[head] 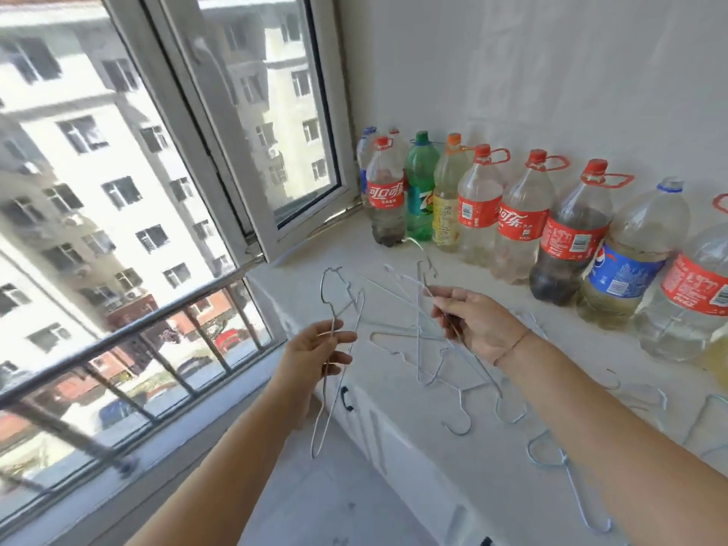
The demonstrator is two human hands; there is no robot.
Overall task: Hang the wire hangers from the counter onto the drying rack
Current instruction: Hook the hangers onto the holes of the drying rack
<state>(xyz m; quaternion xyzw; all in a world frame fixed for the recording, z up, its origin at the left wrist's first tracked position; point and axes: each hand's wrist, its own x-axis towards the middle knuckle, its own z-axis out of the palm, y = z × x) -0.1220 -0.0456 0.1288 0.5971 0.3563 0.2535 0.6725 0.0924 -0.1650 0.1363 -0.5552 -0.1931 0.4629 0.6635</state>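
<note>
My left hand (315,350) grips a thin wire hanger (335,364) near its neck, held upright beyond the counter's left edge, hook at the top. My right hand (474,321) pinches another wire hanger (427,287) above the white counter (394,388), hook pointing up and away. Several more wire hangers (453,372) lie tangled on the counter under and in front of my right hand, some reaching the front edge at lower right. No drying rack is in view.
A row of large plastic bottles (512,222) lines the wall at the back of the counter. An open window sash (252,124) juts inward on the left, above a metal railing (130,333). A cabinet door with a dark handle (346,398) sits below the counter.
</note>
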